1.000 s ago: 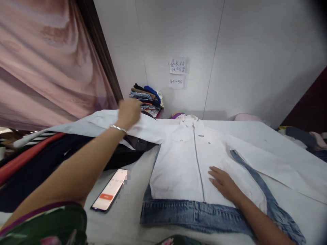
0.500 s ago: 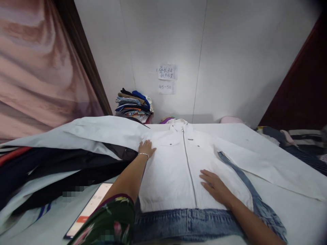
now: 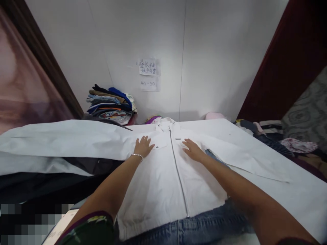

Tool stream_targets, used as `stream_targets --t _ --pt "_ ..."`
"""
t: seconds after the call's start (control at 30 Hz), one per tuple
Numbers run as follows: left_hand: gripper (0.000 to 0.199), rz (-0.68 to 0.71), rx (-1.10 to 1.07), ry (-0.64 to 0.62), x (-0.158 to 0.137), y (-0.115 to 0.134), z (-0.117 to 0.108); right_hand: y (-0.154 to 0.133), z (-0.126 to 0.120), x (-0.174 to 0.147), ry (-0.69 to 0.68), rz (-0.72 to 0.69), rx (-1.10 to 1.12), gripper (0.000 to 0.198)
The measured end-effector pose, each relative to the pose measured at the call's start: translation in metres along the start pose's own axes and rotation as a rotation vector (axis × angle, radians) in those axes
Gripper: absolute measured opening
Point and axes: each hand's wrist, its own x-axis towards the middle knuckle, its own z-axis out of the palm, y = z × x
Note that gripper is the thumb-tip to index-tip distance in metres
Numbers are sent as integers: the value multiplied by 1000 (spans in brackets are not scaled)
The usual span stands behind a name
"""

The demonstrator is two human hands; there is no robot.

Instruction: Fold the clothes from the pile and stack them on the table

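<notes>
A white zip-front jacket [image 3: 163, 177] lies flat and face up on the table, its sleeves spread out to both sides. My left hand [image 3: 143, 147] rests palm down on its left chest, fingers spread, a bracelet on the wrist. On the right chest, my right hand [image 3: 192, 149] lies flat with fingers apart. Neither hand grips anything. Blue denim [image 3: 184, 231] shows under the jacket's hem near me.
A stack of folded clothes [image 3: 109, 105] stands at the back left against the white wall, below paper notes [image 3: 149, 73]. Dark garments [image 3: 51, 183] are heaped at the left under the jacket's sleeve. More clothes [image 3: 276, 136] lie at the right. A pink curtain [image 3: 17, 85] hangs at left.
My left hand came back from the far left sleeve onto the jacket's chest. My right hand slid from the lower front up to the chest. The camera has moved closer and to the right.
</notes>
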Motion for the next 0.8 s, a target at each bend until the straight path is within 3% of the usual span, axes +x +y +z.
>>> stream_targets --t 0.13,0.2,0.3,0.5,0.7,0.8 --pt "69 -172 22 -77 7 -17 21 39 -5 38 -119 316 -193 56" --pt "71 -216 35 -103 6 -27 32 65 -4 35 -163 460 -236 55" --pt "70 -206 33 -83 4 -34 43 95 3 21 -176 548 -249 57" --pt "68 -199 23 -55 5 -30 47 97 2 29 -191 565 -287 53" --pt "69 -186 37 -64 3 -30 47 64 1 75 -107 297 -254 55" --pt "65 -169 61 -43 0 -28 46 64 15 84 -172 317 -234 57"
